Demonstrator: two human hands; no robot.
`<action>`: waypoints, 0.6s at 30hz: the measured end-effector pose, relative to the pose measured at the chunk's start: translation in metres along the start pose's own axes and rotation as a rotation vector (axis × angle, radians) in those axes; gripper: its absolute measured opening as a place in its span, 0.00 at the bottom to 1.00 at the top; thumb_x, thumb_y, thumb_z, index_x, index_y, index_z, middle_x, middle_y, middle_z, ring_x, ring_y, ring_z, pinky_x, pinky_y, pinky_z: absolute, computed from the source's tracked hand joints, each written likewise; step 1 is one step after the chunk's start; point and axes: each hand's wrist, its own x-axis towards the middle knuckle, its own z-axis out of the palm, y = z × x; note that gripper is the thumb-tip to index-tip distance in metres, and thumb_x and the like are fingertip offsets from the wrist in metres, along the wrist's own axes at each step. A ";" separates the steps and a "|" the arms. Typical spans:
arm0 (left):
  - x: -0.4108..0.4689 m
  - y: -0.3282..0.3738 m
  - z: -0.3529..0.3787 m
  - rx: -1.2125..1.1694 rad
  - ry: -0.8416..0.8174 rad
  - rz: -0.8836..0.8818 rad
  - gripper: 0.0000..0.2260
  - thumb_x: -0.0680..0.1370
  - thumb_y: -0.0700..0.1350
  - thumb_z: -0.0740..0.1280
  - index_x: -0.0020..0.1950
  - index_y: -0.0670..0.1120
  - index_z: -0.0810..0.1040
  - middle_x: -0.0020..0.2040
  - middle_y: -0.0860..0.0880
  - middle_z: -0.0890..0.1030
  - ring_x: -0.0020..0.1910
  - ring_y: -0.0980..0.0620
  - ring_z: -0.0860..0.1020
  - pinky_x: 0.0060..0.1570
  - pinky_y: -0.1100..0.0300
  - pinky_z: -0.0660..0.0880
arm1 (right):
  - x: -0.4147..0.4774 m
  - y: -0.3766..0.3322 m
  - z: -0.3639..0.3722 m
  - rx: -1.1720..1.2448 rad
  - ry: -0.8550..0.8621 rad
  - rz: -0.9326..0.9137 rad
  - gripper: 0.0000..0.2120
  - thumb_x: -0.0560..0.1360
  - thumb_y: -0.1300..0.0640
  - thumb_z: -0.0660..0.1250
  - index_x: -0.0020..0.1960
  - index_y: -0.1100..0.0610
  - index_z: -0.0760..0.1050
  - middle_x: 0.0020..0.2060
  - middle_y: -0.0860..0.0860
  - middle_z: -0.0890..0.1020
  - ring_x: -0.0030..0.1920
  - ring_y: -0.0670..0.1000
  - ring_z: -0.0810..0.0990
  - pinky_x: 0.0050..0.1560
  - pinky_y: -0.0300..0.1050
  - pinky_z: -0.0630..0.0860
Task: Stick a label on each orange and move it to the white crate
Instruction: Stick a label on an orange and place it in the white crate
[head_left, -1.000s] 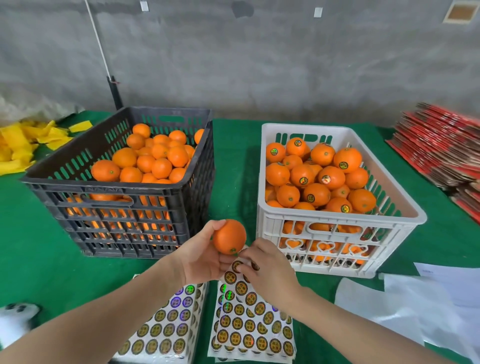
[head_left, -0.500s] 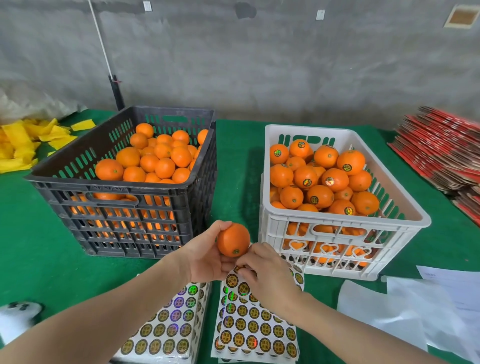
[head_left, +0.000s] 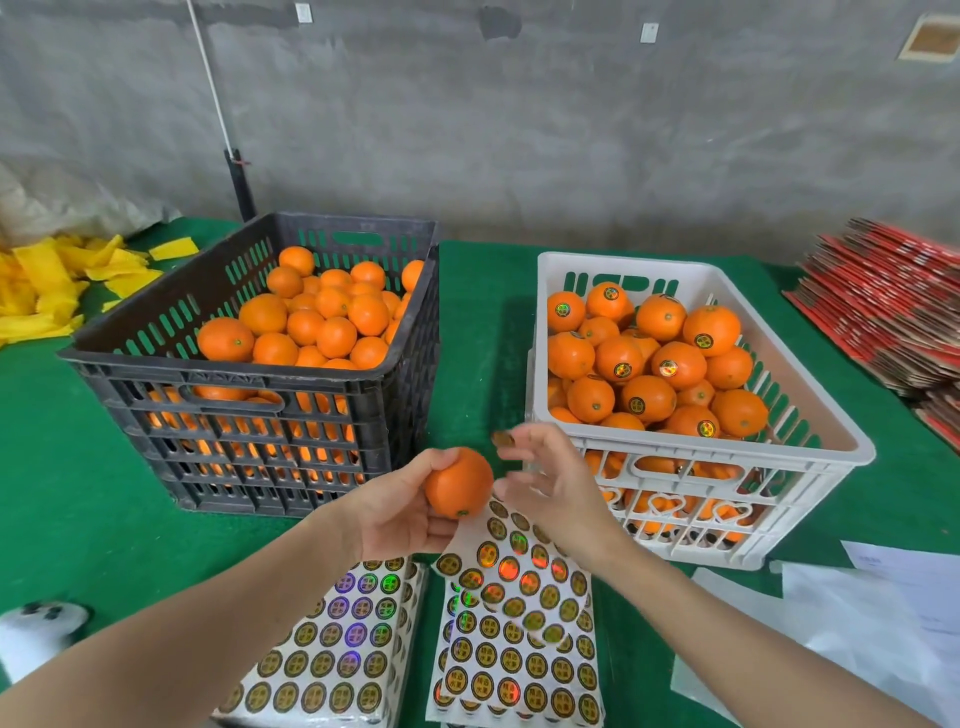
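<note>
My left hand (head_left: 400, 514) grips a bare orange (head_left: 459, 483) above the near edge of the green table. My right hand (head_left: 550, 483) hovers just right of it, with a round label (head_left: 503, 439) stuck on its raised fingertip. Below lie two sheets of round gold labels: the right label sheet (head_left: 514, 623) and the left label sheet (head_left: 332, 654). The black crate (head_left: 249, 371) at left holds unlabelled oranges. The white crate (head_left: 706, 447) at right holds several labelled oranges (head_left: 675, 366).
Yellow foam netting (head_left: 47, 280) is piled at the far left. Red flat cartons (head_left: 893, 317) are stacked at the far right. White paper and plastic (head_left: 862, 623) lie at the near right. A white object (head_left: 36, 634) sits at the near left edge.
My right hand has lifted off the label sheet with one label on a fingertip and now sits beside the orange. The left hand has kept hold of the orange.
</note>
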 end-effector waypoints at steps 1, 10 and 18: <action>-0.001 0.001 0.001 0.049 -0.019 -0.014 0.32 0.68 0.60 0.66 0.63 0.38 0.73 0.54 0.36 0.82 0.50 0.40 0.82 0.53 0.49 0.76 | 0.004 -0.002 -0.004 -0.070 -0.119 -0.022 0.29 0.71 0.64 0.72 0.65 0.45 0.64 0.64 0.44 0.73 0.63 0.37 0.71 0.61 0.36 0.70; -0.005 0.005 0.008 0.256 0.033 0.186 0.46 0.63 0.73 0.56 0.64 0.36 0.74 0.56 0.38 0.82 0.54 0.45 0.82 0.53 0.55 0.79 | 0.014 0.005 0.001 0.039 -0.001 0.165 0.47 0.61 0.40 0.76 0.73 0.44 0.54 0.47 0.54 0.81 0.47 0.49 0.82 0.51 0.47 0.78; -0.006 0.000 0.017 0.333 0.114 0.470 0.35 0.57 0.56 0.78 0.55 0.35 0.77 0.52 0.39 0.83 0.49 0.48 0.83 0.50 0.59 0.79 | 0.017 -0.015 -0.002 -0.046 0.059 0.198 0.24 0.72 0.44 0.68 0.64 0.45 0.63 0.40 0.50 0.81 0.38 0.46 0.83 0.43 0.43 0.80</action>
